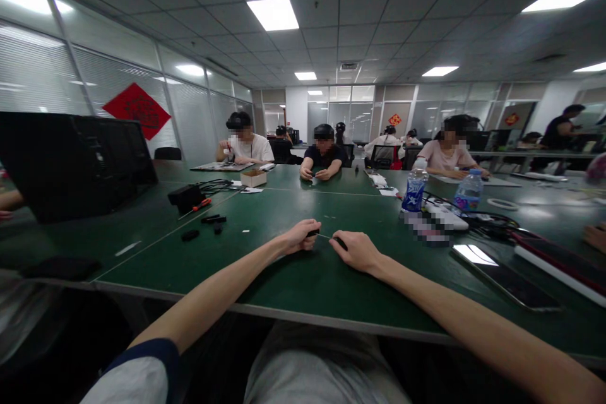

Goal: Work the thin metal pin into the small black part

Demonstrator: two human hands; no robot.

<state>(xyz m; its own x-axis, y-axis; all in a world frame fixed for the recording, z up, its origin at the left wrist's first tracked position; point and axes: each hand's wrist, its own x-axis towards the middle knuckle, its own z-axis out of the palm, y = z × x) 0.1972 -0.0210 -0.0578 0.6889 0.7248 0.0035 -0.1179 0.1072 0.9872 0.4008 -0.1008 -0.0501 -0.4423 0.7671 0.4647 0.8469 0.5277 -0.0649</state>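
Just above the green table, my left hand (pixel 302 237) is closed around a small black part (pixel 313 233); its exact kind is too small to tell. Close by on the right, my right hand (pixel 358 251) grips a short black handle-like piece (pixel 339 242) between thumb and fingers. A thin pale shaft or strand (pixel 324 237) spans the gap between the two black pieces. Whether it is a screwdriver blade or a cord I cannot make out. Left of my hands lie several small black parts (pixel 190 235) and a screwdriver with an orange handle (pixel 202 204).
A black monitor (pixel 80 164), black box (pixel 184 198) with cables and open carton (pixel 254 178) occupy the left and middle. Two water bottles (pixel 415 188), cables and a phone (pixel 504 278) lie to the right. Co-workers sit across the green table (pixel 284 290).
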